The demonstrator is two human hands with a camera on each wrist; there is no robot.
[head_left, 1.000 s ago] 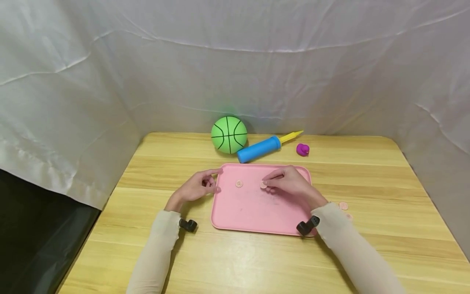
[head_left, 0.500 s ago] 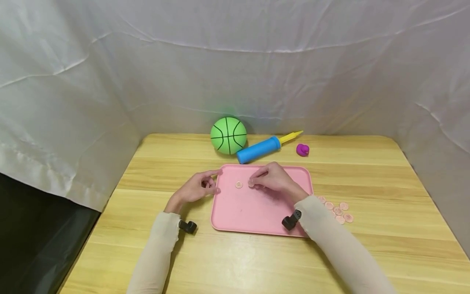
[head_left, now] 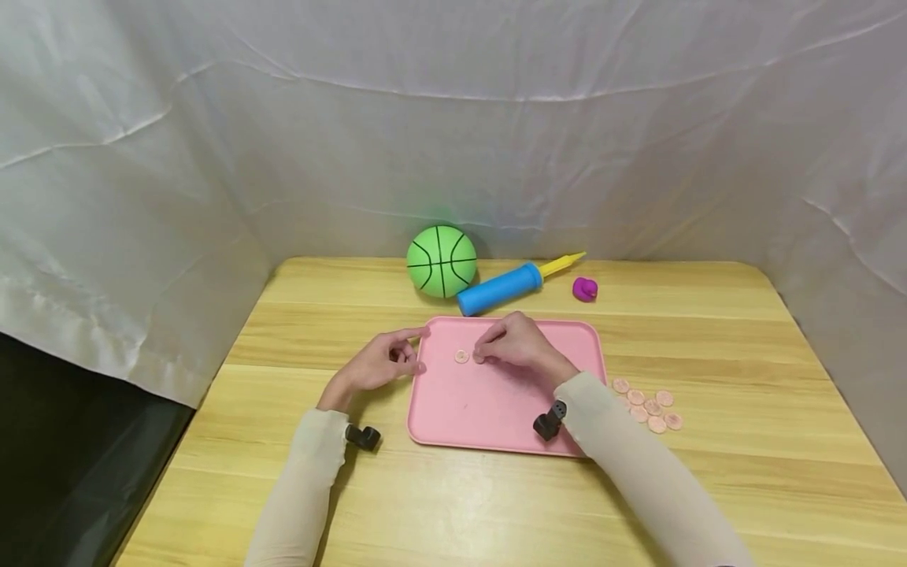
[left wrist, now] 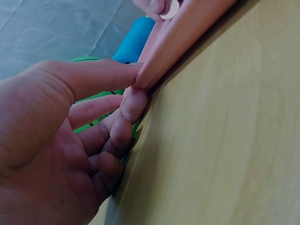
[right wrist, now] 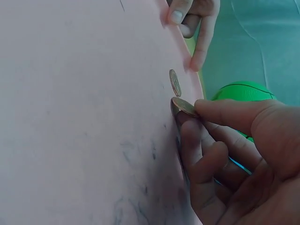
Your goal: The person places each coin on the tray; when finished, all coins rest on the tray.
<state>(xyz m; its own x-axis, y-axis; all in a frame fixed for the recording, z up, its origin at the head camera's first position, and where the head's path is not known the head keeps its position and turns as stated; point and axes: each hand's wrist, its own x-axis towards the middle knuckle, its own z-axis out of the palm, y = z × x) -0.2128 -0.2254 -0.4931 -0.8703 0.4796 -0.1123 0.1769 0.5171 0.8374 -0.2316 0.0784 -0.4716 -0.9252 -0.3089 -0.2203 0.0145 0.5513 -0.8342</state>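
My right hand (head_left: 517, 342) pinches a copper-coloured coin (right wrist: 185, 107) between thumb and fingers, low over the pink tray (head_left: 460, 409). Just left of it, a second coin (head_left: 461, 356) lies flat on the tray. In the right wrist view the two coins' edges come very close; I cannot tell whether they touch. My left hand (head_left: 379, 362) holds the tray's left rim, with the thumb (left wrist: 112, 75) on the rim and fingertips against its outer side. Several more coins (head_left: 653, 407) lie in a loose cluster on the table, right of the tray.
Behind the tray stand a green ball (head_left: 442, 261) with black lines and a blue hand pump (head_left: 499, 289) with a yellow tip. A small purple rubber duck (head_left: 585, 289) sits further right. The wooden table (head_left: 439, 512) backs onto a grey cloth (head_left: 496, 157).
My right hand has moved left across the tray with the coin, close to the lying coin. Its sleeve has uncovered the cluster of coins at the right. My left hand stays at the rim.
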